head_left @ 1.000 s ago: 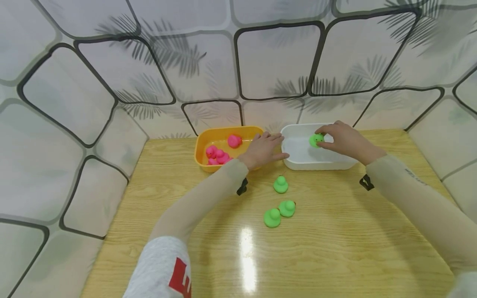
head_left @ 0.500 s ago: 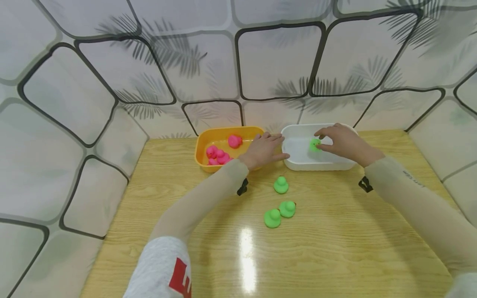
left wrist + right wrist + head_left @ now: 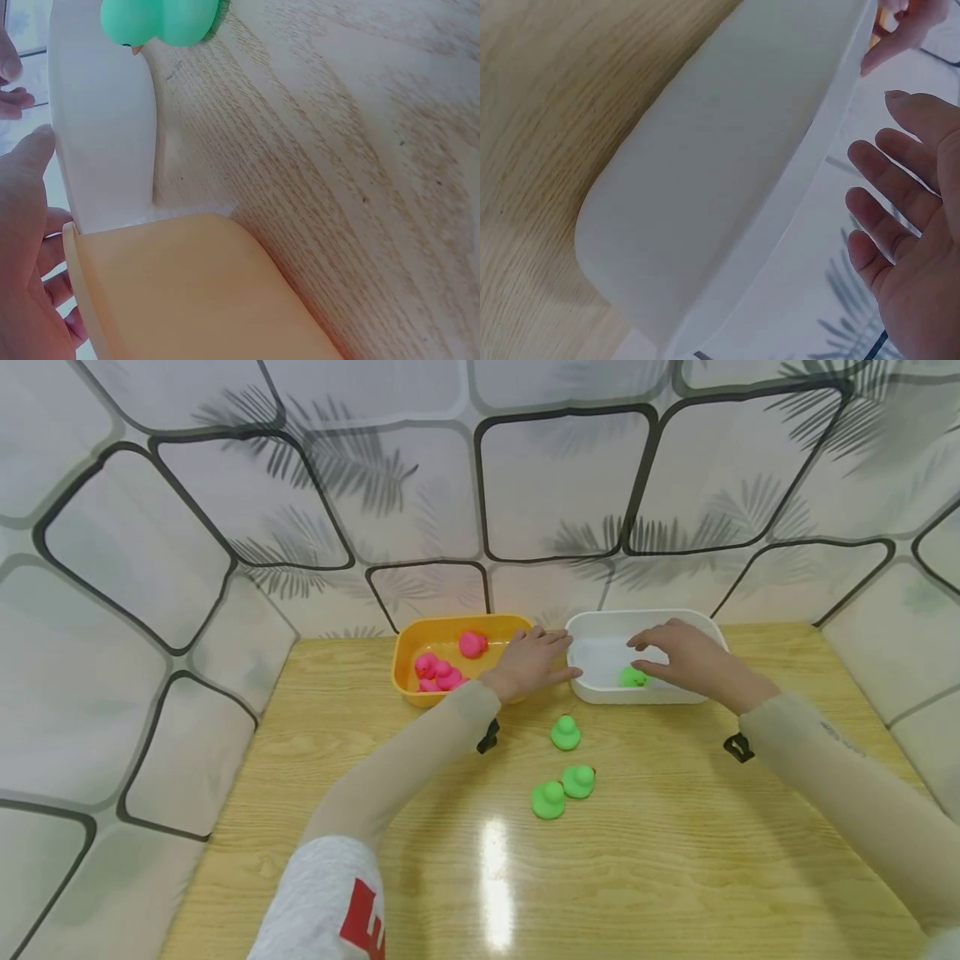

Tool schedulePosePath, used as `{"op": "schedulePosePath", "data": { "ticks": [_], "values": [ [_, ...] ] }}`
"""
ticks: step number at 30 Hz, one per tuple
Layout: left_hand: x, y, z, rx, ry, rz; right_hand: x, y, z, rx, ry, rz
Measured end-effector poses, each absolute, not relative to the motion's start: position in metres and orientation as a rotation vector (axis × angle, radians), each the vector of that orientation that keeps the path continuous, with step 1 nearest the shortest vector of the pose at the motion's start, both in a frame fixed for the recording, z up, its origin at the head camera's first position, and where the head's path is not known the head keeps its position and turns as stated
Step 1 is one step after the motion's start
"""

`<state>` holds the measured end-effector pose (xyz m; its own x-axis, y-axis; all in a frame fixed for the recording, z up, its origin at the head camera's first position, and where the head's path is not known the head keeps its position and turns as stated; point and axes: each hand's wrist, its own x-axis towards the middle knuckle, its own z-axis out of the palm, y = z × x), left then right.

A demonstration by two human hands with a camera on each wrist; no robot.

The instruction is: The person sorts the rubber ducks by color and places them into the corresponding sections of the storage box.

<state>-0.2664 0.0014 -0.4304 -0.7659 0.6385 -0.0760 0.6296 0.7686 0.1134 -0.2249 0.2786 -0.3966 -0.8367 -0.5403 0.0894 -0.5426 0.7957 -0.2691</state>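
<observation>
My right hand hovers over the white tub with thumb and fingers spread apart and nothing between them. Just below the thumb, a green rubber duck lies inside that tub near its front wall. My left hand reaches across the right end of the orange tub, its fingertips at the white tub's left rim. In the left wrist view, the left fingers lie straight along the rims where the tubs meet. The right wrist view shows the right hand beside the white tub's rim, palm bare.
Several pink rubber ducks lie in the orange tub. On the wooden table, in front of the tubs, sit a green duck and two more green ducks side by side. A patterned wall stands close behind.
My right hand has let go of the green duck, which dropped into the white tub and now lies nearer its front wall. The fingers have spread. My left hand has stayed in place.
</observation>
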Motion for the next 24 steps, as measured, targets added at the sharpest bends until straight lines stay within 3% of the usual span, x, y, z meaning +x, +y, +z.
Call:
{"op": "schedulePosePath", "data": {
  "ticks": [24],
  "values": [
    [-0.268,0.001,-0.433,1.028,2.859,0.117,-0.170,0.242,-0.417,1.179,-2.746,0.576]
  ]
}}
